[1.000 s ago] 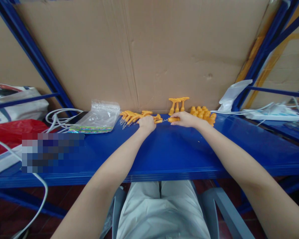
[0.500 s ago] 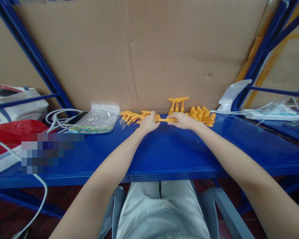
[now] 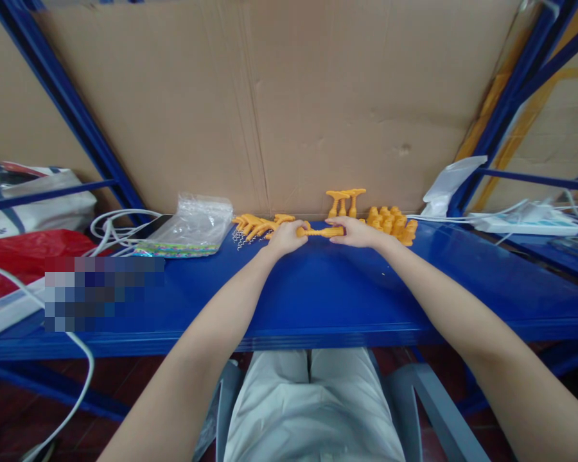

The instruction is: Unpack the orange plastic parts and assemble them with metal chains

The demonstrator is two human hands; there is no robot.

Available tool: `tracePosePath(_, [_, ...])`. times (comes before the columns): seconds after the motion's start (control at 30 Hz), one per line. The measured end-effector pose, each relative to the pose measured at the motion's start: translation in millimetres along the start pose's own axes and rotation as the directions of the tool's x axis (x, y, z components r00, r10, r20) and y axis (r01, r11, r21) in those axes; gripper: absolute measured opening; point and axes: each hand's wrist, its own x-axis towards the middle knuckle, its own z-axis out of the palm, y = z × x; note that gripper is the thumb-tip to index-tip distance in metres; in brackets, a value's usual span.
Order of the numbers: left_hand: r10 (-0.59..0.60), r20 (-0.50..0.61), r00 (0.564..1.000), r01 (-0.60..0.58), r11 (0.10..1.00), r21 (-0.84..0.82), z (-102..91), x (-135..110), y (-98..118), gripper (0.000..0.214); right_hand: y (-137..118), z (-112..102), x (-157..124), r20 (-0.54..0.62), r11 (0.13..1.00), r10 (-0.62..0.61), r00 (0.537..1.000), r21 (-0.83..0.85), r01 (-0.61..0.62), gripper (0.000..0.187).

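My left hand [image 3: 288,237] and my right hand [image 3: 356,231] are closed on opposite ends of one orange plastic piece [image 3: 320,232]. It lies level between them, with a narrow, ribbed or twisted middle and thicker ends. My fingers partly cover both ends. Left of my left hand lies a pile of orange corkscrews [image 3: 255,226] with silver spirals [image 3: 241,240] pointing toward me. Behind my right hand stand three orange T-shaped pieces [image 3: 343,200]. To its right is a cluster of several short orange plastic pieces [image 3: 390,221], standing close together.
Clear plastic bags [image 3: 192,228] lie left on the blue table [image 3: 327,295], beside white cables [image 3: 110,224] and a red bag [image 3: 33,256]. Cardboard [image 3: 318,96] backs the table between blue posts. A white pouch [image 3: 450,186] and a power strip [image 3: 520,221] are on the right.
My hands have moved slightly apart, and more of the orange piece shows between them. The piles around them look the same.
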Motion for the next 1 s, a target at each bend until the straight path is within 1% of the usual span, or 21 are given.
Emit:
tracePosePath(0.07, [-0.021,0.006,1.0,0.021,1.0,0.019,-1.2,-0.8,1.1,0.038,5.8,-3.2,-0.1,0.036,0.994,0.025,0.999,0.106,-0.029,0.062])
tracePosePath(0.13, [-0.038,0.005,0.999,0.038,0.999,0.038,-2.5,-1.5,2.1,0.036,8.9,-6.1,-0.8,0.04,0.976,0.056,0.998,0.21,-0.064,0.057])
tracePosePath(0.2, [-0.047,0.0,0.999,0.047,0.997,0.057,-3.7,-2.1,3.1,0.035,7.9,-7.9,-2.5,0.036,0.936,0.123,0.992,0.327,-0.128,0.05])
tracePosePath(0.3, [-0.059,-0.007,0.998,0.06,0.995,0.086,-5.6,-2.8,4.3,0.036,-0.6,-8.8,-6.2,0.105,0.811,0.248,0.963,0.521,-0.266,0.039])
tracePosePath(0.37, [-0.065,-0.006,0.998,0.065,0.993,0.1,-6.6,-3.2,4.7,0.036,-8.1,-8.6,-8.4,0.15,0.729,0.301,0.942,0.601,-0.328,0.027])
tracePosePath(0.43, [-0.063,0.0,0.998,0.062,0.993,0.104,-7.3,-3.5,4.8,0.037,-14.7,-7.6,-9.3,0.169,0.682,0.337,0.926,0.635,-0.364,0.014])
tracePosePath(0.47, [-0.06,0.0,0.998,0.06,0.993,0.104,-7.5,-3.7,4.8,0.037,-17.3,-6.8,-9.2,0.173,0.663,0.358,0.918,0.644,-0.381,0.013])
tracePosePath(0.57, [-0.055,-0.01,0.998,0.056,0.993,0.1,-7.9,-3.9,5.0,0.036,-22.3,-3.4,-7.5,0.182,0.622,0.412,0.893,0.66,-0.421,0.024])
tracePosePath(0.67, [-0.061,-0.009,0.998,0.061,0.993,0.098,-8.7,-4.3,5.5,0.035,-24.6,-1.9,-6.2,0.193,0.603,0.439,0.877,0.661,-0.447,0.028])
tracePosePath(0.73, [-0.07,-0.004,0.998,0.07,0.993,0.1,-9.4,-4.5,5.9,0.035,-25.6,-4.0,-6.9,0.224,0.59,0.435,0.872,0.66,-0.465,0.027])
tracePosePath(0.83, [-0.082,-0.002,0.997,0.082,0.99,0.113,-10.1,-5.0,6.4,0.035,-26.4,-10.1,-10.5,0.305,0.578,0.379,0.873,0.659,-0.481,0.013])
tracePosePath(0.87, [-0.084,-0.003,0.996,0.084,0.989,0.118,-10.1,-5.1,6.5,0.035,-26.4,-11.9,-11.8,0.316,0.581,0.36,0.877,0.66,-0.477,0.014])
tracePosePath(0.93, [-0.088,-0.007,0.996,0.088,0.988,0.123,-10.1,-5.3,6.6,0.035,-25.6,-13.6,-13.7,0.303,0.59,0.343,0.889,0.666,-0.455,0.021])
tracePosePath(1.0, [-0.093,-0.012,0.996,0.094,0.988,0.124,-10.1,-5.5,6.8,0.035,-23.8,-12.6,-13.8,0.283,0.599,0.347,0.894,0.667,-0.444,0.017])
